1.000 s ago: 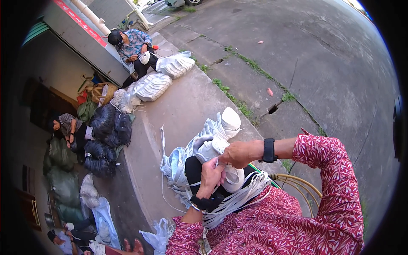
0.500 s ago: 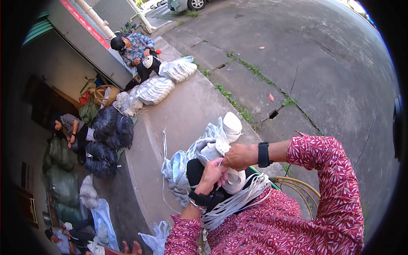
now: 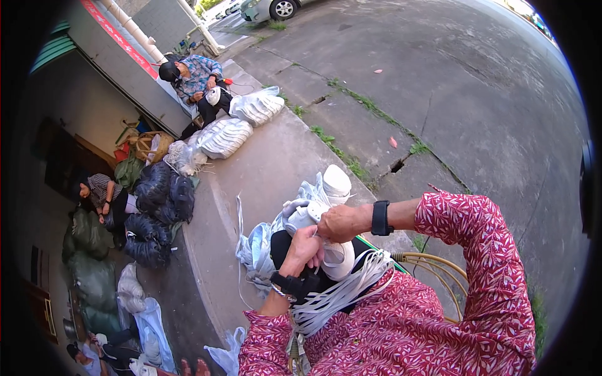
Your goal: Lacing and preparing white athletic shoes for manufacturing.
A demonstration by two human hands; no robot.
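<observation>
A white shoe (image 3: 303,217) rests on my lap, tilted, with its row of eyelets by my fingers; its pale sole part (image 3: 339,261) shows below my hands. My left hand (image 3: 303,249) is closed in a pinch on a thin white shoelace, mostly hidden by the fingers. Right against it, my right hand (image 3: 346,223) is curled closed at the eyelets, and its fingertips meet the left ones on the lace. Loose white laces (image 3: 351,285) hang in a thick bundle across my thigh.
Just beyond my lap lie another white shoe (image 3: 337,180) and crumpled pale plastic bags (image 3: 254,247). A co-worker (image 3: 199,78) sits farther off beside bags of white shoe parts (image 3: 224,138). Dark stuffed bags (image 3: 153,188) stand at left. Yellowish tubing (image 3: 433,260) curves by my right side.
Both hands stay at the shoe's eyelets, with the fingertips shifting slightly closer together. The whole view has moved a little, so the surroundings sit slightly differently.
</observation>
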